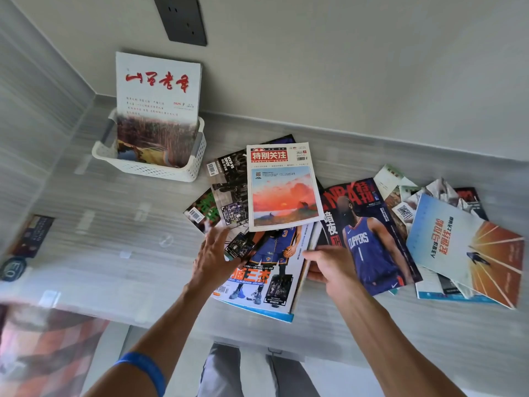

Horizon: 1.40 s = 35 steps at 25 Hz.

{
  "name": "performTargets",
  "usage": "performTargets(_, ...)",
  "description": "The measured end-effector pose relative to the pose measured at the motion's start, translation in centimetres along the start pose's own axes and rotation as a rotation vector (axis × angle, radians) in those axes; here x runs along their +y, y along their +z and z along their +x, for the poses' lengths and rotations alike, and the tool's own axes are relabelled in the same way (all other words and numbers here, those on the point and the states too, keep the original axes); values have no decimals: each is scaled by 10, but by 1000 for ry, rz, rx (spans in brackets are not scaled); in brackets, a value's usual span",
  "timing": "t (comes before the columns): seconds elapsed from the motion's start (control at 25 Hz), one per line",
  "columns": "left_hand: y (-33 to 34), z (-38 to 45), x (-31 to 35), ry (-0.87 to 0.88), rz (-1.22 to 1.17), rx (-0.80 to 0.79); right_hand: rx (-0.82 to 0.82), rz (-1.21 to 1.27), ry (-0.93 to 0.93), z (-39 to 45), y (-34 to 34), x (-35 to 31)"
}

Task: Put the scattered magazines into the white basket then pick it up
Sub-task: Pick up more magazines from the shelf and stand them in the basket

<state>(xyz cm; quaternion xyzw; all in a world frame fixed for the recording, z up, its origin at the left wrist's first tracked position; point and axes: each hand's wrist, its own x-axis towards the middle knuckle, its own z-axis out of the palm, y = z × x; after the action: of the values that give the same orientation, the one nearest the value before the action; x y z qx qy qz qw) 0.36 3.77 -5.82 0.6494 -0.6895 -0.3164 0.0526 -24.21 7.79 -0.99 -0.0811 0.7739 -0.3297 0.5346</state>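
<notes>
A white perforated basket (pixel 160 171) stands at the back left of the grey counter, with one white magazine with red script (pixel 157 93) upright inside it. Several magazines lie scattered to its right: a sunset-cover one (pixel 283 196) on top, a basketball magazine (pixel 266 279) under it, a Clippers-player cover (pixel 372 239) and an orange-and-blue one (pixel 469 250) at far right. My left hand (pixel 213 259) hovers with fingers spread over the basketball magazine's left side. My right hand (pixel 329 265) grips that magazine's right edge.
A dark wall socket (pixel 183 20) is above the basket. The grey counter (pixel 114 224) meets a side wall on the left, where a dark card (pixel 31 236) and a round sticker (pixel 13 267) lie. The counter's front edge runs below my arms.
</notes>
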Motion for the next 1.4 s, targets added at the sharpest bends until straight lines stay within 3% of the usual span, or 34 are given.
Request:
performTargets(0.08,-6,1,9,-46,76,66,43,-13,-34,-7,-4,-11)
performTargets(0.16,-9,-1,22,62,95,153,65,-18,-83,-20,-12,-23)
performTargets(0.28,-6,-10,51,310,-179,191,54,-24,-225,-38,-35,-51)
performTargets(0.36,-9,-14,77,285,-392,174,68,-102,-425,-52,-45,-73)
performTargets(0.44,-19,-12,103,282,-625,62,40,-89,-611,-68,-42,-86)
performTargets(0.52,-35,-6,121,259,-919,-266,-110,-103,-757,-83,-23,-85)
performTargets(0.6,-48,0,125,150,-1149,-438,-249,-309,-858,-86,-1,-72)
performTargets(0.72,-56,5,115,54,-1219,-267,-363,-468,-825,-63,12,-48)
performTargets(0.88,-66,3,82,-64,-1297,-276,-133,-199,-545,-20,0,-41)
performTargets(1.0,-77,0,61,-80,-1354,-301,-492,109,-199,-3,6,-43)
performTargets(1.08,-88,1,51,-48,-1218,-92,-592,261,-84,-1,19,-41)
performTargets(1.2,-112,6,36,-55,-1001,273,-485,242,-218,-8,48,-48)
performTargets(1.4,-156,41,-8,-229,-895,415,-449,274,-450,-25,133,-113)
